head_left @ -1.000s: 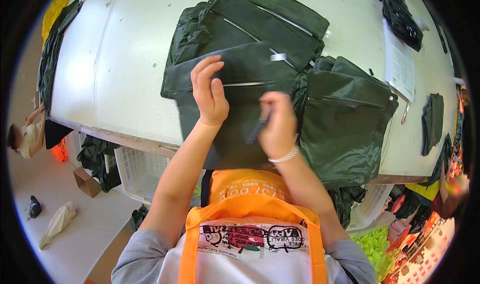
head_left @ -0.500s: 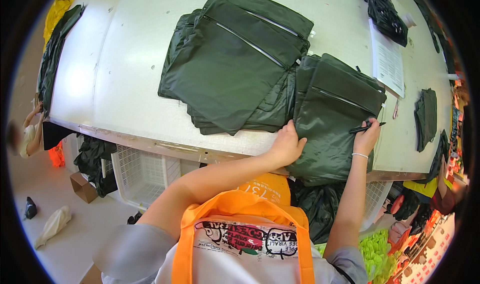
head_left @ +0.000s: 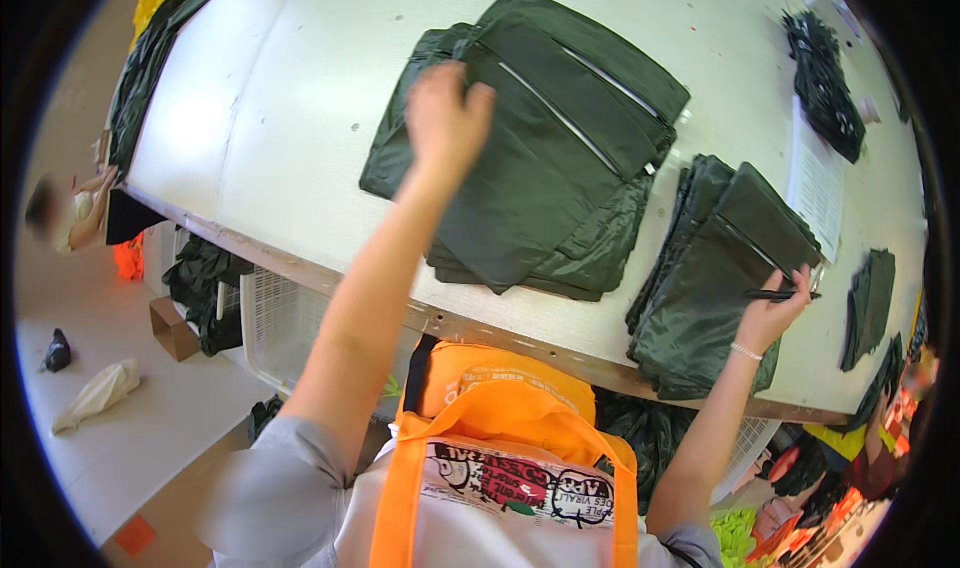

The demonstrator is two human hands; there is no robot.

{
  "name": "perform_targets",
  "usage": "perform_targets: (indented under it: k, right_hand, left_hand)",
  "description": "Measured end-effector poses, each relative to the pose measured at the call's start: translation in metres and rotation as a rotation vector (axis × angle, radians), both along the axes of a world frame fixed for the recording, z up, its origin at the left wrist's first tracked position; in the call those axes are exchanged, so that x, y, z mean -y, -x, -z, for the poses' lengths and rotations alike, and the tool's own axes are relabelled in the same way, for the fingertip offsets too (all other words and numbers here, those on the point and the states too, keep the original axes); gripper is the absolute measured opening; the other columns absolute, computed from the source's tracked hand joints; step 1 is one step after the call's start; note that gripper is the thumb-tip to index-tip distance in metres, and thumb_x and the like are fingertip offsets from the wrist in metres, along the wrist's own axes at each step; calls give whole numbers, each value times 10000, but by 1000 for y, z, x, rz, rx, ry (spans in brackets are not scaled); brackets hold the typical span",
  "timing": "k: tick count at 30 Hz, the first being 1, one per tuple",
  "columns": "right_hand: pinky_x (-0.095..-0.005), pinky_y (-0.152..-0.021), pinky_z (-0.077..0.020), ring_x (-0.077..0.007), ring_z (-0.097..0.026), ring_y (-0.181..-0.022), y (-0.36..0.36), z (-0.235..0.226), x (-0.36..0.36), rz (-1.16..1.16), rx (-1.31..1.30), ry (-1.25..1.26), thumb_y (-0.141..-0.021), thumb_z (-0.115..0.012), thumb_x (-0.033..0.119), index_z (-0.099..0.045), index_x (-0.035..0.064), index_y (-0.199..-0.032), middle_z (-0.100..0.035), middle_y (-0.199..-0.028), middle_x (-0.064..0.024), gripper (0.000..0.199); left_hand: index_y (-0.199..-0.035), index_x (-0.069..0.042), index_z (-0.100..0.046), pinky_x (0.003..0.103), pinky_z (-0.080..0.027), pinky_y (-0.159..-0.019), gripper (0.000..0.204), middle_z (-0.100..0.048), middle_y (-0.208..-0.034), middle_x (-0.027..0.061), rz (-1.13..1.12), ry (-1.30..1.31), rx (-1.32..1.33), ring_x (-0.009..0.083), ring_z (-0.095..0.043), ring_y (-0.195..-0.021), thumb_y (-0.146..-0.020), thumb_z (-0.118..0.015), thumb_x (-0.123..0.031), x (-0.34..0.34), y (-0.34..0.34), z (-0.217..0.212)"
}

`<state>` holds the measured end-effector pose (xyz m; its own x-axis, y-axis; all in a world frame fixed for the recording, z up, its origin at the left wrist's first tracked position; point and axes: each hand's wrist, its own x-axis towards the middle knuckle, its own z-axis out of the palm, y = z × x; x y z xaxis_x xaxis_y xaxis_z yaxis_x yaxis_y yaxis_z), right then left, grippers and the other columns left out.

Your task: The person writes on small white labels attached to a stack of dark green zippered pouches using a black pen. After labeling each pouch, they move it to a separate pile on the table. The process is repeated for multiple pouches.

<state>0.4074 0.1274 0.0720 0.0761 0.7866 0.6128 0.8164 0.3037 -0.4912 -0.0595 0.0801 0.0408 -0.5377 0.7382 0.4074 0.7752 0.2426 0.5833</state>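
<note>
A large stack of dark green fabric pieces with pale zippers [head_left: 540, 188] lies in the middle of the white table. My left hand [head_left: 445, 118] is over its upper left part, thumb spread away from the fingers; slight blur hides whether it touches the cloth. To the right lies a smaller stack of similar dark green zippered pieces [head_left: 700, 288], its near end reaching over the table edge. My right hand [head_left: 778, 313] is at the right side of this smaller stack, with a black pen [head_left: 770, 294] gripped in its fingers.
Beyond the smaller stack are a printed sheet [head_left: 815, 183] and a bundle of black straps [head_left: 825, 88]. Folded dark cloth [head_left: 868, 308] lies at the table's right. A white plastic basket [head_left: 285, 318] stands below the front edge. Another person [head_left: 85, 213] is at far left.
My left hand has left the smaller stack and moved up and left over the large one. A gap now separates the two stacks. The right hand still holds the pen.
</note>
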Motion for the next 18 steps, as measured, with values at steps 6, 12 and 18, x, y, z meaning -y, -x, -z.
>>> perform_targets:
  k: [6,12,18]
  right_hand:
    - [-463,-970,-405,-412,-510,-1115,192,21,33,-302,109,742,-818,-753,236,-488,12,-1103,-554,-1167,-269,449]
    - [-503,-926,-375,-437,-457,-1064,209,61,31,-244,87,566,-791,-774,281,-467,39,-1062,-512,-1075,-251,475]
    - [-475,-818,-423,-412,-512,-923,192,68,38,-318,179,426,-798,-770,262,-476,46,-1026,-557,-981,-201,430]
  left_hand:
    - [-1214,163,-517,438,-463,-963,1098,-575,-1213,323,-152,651,451,419,-563,-1158,-641,-685,-759,-3,98,21]
    - [-1234,149,-478,456,-453,-948,956,-575,-1162,312,-47,551,328,426,-550,-1121,-718,-727,-616,40,57,40]
    - [-1364,102,-346,472,-411,-979,888,-503,-1211,329,-37,490,251,465,-491,-1128,-778,-768,-414,122,17,49]
